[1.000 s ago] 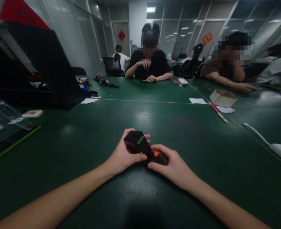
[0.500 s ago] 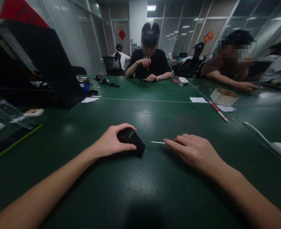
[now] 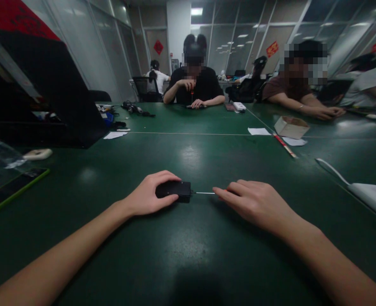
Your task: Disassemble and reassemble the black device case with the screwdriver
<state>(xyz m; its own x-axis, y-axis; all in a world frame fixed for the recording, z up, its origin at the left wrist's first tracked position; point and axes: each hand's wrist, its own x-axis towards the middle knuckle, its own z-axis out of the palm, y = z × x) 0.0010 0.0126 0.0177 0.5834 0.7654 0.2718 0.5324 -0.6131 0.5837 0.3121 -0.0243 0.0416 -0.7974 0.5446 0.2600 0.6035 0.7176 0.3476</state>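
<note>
A small black box-shaped device (image 3: 175, 190) lies flat on the green table (image 3: 188, 255), with my left hand (image 3: 149, 195) wrapped round its left end. My right hand (image 3: 254, 202) lies on the table just right of it, fingers closed over a small screwdriver with a red handle. The thin metal shaft (image 3: 203, 193) sticks out leftward and its tip touches the right end of the device.
A black case (image 3: 44, 93) stands at the left with a green-edged phone (image 3: 12, 189) and a clear bag before it. A cardboard box (image 3: 291, 126), papers and a red pencil lie at the right. Other people sit across the table.
My left hand has laid the device flat from its tilted pose. My right hand moved off to the right with the screwdriver, and the tip now meets the device's end.
</note>
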